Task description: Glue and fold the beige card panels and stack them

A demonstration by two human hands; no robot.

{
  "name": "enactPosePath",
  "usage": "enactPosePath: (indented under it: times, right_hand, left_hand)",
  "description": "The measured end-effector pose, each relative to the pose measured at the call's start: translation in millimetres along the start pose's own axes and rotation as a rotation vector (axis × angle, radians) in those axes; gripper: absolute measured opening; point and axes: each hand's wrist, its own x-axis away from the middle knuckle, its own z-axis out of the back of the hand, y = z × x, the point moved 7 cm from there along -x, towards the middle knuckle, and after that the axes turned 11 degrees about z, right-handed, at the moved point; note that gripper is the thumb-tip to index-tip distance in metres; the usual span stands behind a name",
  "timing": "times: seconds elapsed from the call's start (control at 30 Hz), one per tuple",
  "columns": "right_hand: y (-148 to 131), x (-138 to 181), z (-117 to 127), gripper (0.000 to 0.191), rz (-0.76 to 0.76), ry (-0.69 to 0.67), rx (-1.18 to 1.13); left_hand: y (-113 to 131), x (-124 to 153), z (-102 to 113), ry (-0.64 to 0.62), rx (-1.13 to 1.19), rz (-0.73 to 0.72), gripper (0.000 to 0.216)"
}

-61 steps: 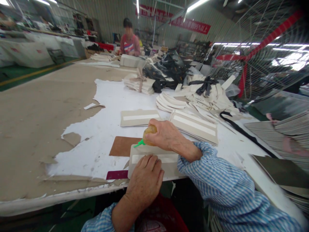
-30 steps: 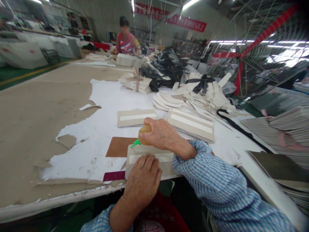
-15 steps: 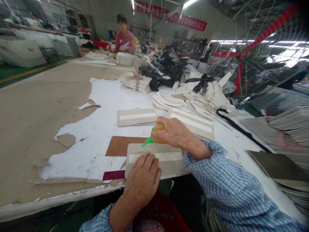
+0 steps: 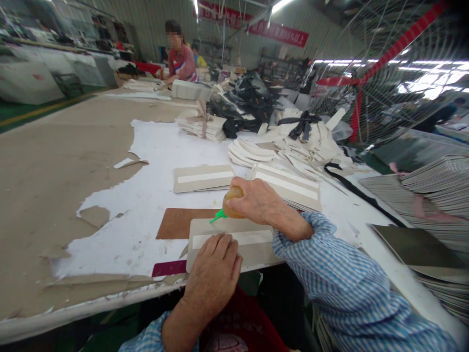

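Note:
In front of me a beige board panel [image 4: 252,249] with a lighter strip across it lies at the table's near edge. My left hand [image 4: 215,264] rests flat on its left half, fingers stretched out. My right hand [image 4: 252,199] is wrapped round an amber squeeze bottle [image 4: 232,202] with a green nozzle [image 4: 219,215]. The nozzle points down left at the panel's upper part; whether its tip touches cannot be made out. A brown rectangular piece [image 4: 176,224] lies partly under the panel, and a dark purple strip [image 4: 169,268] sits to its left.
Similar panels [image 4: 203,178] lie beyond my hands, with another stack [image 4: 289,186] to their right. Cut pale pieces [image 4: 252,152] and black material [image 4: 252,98] pile up behind. Tall board stacks [image 4: 439,195] stand right, below a large fan [image 4: 357,83]. A co-worker [image 4: 181,61] is at the far end.
The whole view has shifted slightly, so things appear a little further left. Both hands keep their places on the panel and bottle. The far co-worker has turned to the left.

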Motion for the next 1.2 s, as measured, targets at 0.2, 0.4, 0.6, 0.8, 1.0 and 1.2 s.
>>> enactPosePath:
  times: [0.2,0.4,0.6,0.8,1.0,1.2]
  right_hand:
    - [16,9,6,0.028,-0.074,-0.013,0.031]
    - [23,11,4,0.026,-0.087,0.002,0.006]
    - [15,9,3,0.029,-0.041,0.003,0.023]
    - [25,15,7,0.025,-0.088,-0.005,0.011]
    - [37,23,12,0.023,-0.142,0.024,0.016]
    - [31,20,10,0.023,-0.100,0.009,0.018]
  left_hand:
    - [-1,2,-2,-0.013,-0.003,-0.004,0.030]
    - [0,1,-1,-0.004,-0.004,-0.018,0.029]
    - [-3,1,-5,-0.008,-0.002,-0.005,0.031]
    - [-2,1,-2,-0.005,0.005,-0.010,0.029]
    - [-1,0,0,0.033,-0.006,-0.021,0.029]
    - [0,1,0,0.038,-0.012,-0.031,0.030]
